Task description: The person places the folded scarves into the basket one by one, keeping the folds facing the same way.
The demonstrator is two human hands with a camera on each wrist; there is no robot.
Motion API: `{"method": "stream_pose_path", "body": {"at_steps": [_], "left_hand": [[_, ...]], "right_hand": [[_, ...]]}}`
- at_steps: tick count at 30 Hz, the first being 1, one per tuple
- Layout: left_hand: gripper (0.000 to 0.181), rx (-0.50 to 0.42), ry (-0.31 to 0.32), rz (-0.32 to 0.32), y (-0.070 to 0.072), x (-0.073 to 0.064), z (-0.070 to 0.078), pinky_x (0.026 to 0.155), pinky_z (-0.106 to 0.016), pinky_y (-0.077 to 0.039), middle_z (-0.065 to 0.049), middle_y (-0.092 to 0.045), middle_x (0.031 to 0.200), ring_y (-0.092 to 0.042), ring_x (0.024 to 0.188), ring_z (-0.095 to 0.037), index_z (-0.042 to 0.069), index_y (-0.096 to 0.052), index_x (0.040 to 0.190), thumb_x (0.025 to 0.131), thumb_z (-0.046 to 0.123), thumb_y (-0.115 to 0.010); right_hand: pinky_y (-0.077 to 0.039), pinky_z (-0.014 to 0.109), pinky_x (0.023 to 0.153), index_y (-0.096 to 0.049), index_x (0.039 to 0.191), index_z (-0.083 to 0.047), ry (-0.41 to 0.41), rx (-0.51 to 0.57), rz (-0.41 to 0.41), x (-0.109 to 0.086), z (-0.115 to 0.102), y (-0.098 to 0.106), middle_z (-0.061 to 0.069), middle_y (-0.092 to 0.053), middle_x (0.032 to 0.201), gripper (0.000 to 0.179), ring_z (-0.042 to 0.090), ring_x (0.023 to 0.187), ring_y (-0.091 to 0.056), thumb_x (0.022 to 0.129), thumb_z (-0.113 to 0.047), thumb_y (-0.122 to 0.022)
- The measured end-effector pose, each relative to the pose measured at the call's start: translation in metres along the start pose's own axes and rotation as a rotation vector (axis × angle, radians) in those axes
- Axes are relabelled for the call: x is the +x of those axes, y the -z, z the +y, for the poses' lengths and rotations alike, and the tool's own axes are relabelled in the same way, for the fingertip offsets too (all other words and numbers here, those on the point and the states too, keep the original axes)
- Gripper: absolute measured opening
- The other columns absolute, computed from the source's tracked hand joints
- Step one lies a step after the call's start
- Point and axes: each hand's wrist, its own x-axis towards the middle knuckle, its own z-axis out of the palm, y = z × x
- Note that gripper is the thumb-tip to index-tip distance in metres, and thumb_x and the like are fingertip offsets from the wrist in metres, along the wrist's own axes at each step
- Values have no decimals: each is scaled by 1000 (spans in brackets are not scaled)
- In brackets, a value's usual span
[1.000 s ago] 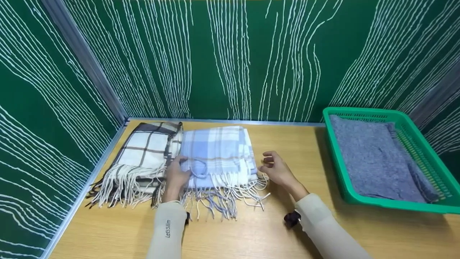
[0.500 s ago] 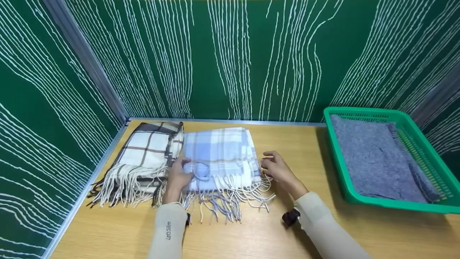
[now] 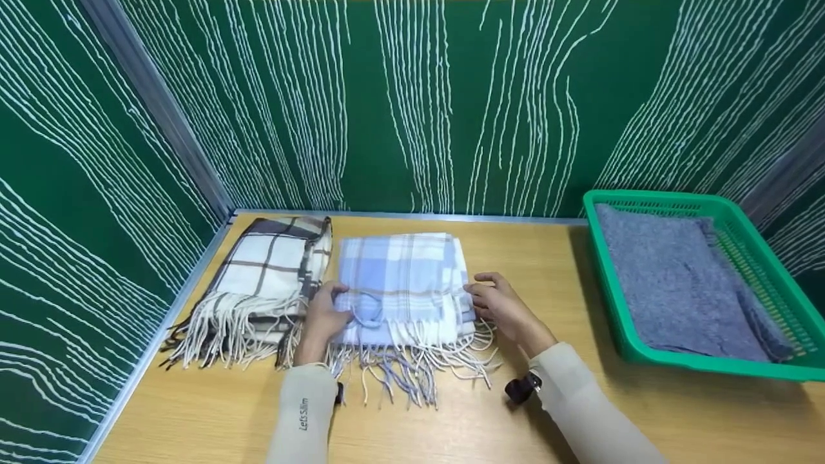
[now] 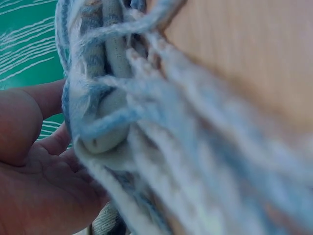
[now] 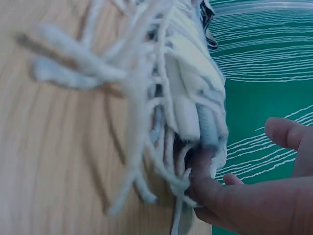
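A folded blue-and-white plaid scarf (image 3: 403, 277) lies on the table, its fringe spread toward the front. At its left edge my left hand (image 3: 322, 322) touches the folded side, thumb and fingers apart; in the left wrist view, fringe strands cover part of the fold beside that hand (image 4: 49, 161). Against the right edge rest the fingers of my right hand (image 3: 506, 312). The right wrist view shows one fingertip of this hand (image 5: 254, 196) at the end of the folded layers, the other fingers spread. Left of the blue scarf lies a folded white, brown and black checked scarf (image 3: 261, 267).
A green plastic basket (image 3: 602, 290) stands on the right with a folded grey cloth (image 3: 677, 290) inside. Green panels (image 3: 515, 96) with white wavy lines border the wooden table (image 3: 438, 438) at the back and left.
The blue plaid scarf has slid right and slightly toward the front, with my left hand following its left edge. A gap now separates it from the checked scarf. My right hand barely moved.
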Motion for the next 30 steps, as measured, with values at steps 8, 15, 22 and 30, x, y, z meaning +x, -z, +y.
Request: {"method": "stream_pose_path", "body": {"at_steps": [8,15,22,30], "left_hand": [[55,-38,17,-42,0,-3,4,112,-56,-46,-34,-64,131,-57,127,-50,-10,-63,121,66,-18,-68],[58,-122,27,-89,0,-4,1,113,-56,-45,-35,-61,134,-54,130,-48,-11,-60,123,65,-20,-65],[73,-171,96,-152,3,-3,1,95,-46,-55,-34,-55,138,-55,126,-47,-6,-52,137,67,-23,-64],[57,-246,195,-141,2,-3,8,74,-29,-49,-31,-60,131,-61,105,-33,-2,-53,140,85,-13,-64]], "right_hand": [[-54,24,82,-30,149,5,-38,61,-24,-2,2,5,11,-59,116,57,14,93,-64,103,-11,-60],[-55,25,71,-33,153,0,-44,7,-22,-3,6,7,4,-66,91,61,11,77,-64,100,-7,-63],[-55,27,69,-37,154,-4,-15,-56,-39,-7,6,11,7,-69,97,63,13,77,-65,98,-6,-65],[-53,26,69,-41,152,0,62,-83,-7,-7,10,9,24,-64,127,66,18,88,-64,92,9,-67]]}}
